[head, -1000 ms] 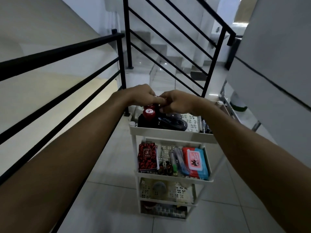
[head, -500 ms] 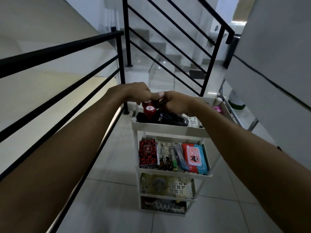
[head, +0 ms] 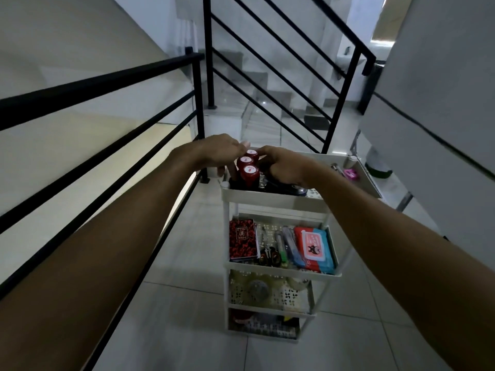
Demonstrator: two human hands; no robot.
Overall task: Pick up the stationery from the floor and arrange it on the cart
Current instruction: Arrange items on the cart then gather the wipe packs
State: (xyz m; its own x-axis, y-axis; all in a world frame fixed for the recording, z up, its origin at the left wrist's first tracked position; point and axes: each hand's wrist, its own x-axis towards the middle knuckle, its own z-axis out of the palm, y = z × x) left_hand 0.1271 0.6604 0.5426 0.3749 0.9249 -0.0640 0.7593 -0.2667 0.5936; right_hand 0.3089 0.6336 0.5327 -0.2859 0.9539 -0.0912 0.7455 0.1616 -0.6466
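Both hands are up at the cart's (head: 278, 203) top shelf, left hand (head: 217, 151) and right hand (head: 284, 164) curled around the red-capped bottles (head: 247, 167). Best bet: keep them upright, packed tight in the corner.

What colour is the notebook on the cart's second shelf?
Red with black speckles and a small label, seen in the head view: the notebook lies at the shelf's left end.

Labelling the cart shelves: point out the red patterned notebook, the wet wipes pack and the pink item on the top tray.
red patterned notebook (head: 243, 240), head view, middle of its cover.
wet wipes pack (head: 314, 246), head view, on its flap label.
pink item (head: 350, 173), head view, its middle.
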